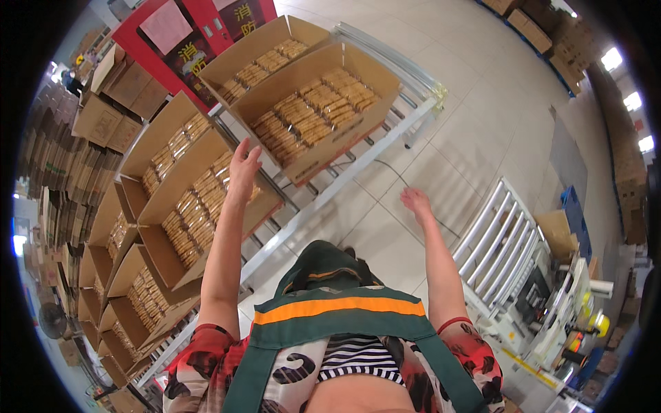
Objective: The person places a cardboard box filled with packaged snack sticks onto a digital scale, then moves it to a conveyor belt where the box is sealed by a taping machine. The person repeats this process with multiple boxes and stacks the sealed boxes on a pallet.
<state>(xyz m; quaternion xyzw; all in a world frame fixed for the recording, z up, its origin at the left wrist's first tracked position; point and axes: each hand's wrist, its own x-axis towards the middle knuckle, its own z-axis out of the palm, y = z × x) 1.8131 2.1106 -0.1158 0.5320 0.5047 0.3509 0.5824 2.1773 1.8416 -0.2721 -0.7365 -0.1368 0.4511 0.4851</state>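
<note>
My left hand (245, 166), fingers apart and empty, is over the gap between two open cardboard boxes of packaged goods. Beyond it, the near box at the top (315, 168) holds rows of golden-brown items in clear wrap. Below and to the left of it stands another filled box (178, 276). A roller conveyor with a metal side rail (330, 188) carries the boxes. My right hand (416, 200) hangs out over the tiled floor, away from the boxes, holding nothing, with its fingers slightly spread. I wear a green apron with an orange stripe (341, 308).
More filled boxes (129, 330) line the conveyor at lower left. Flattened cardboard (62, 170) is stacked beyond them. A red cabinet (150, 31) stands behind. At right are a white roller section (490, 248) and a machine with tape rolls. A cable (397, 175) crosses the floor.
</note>
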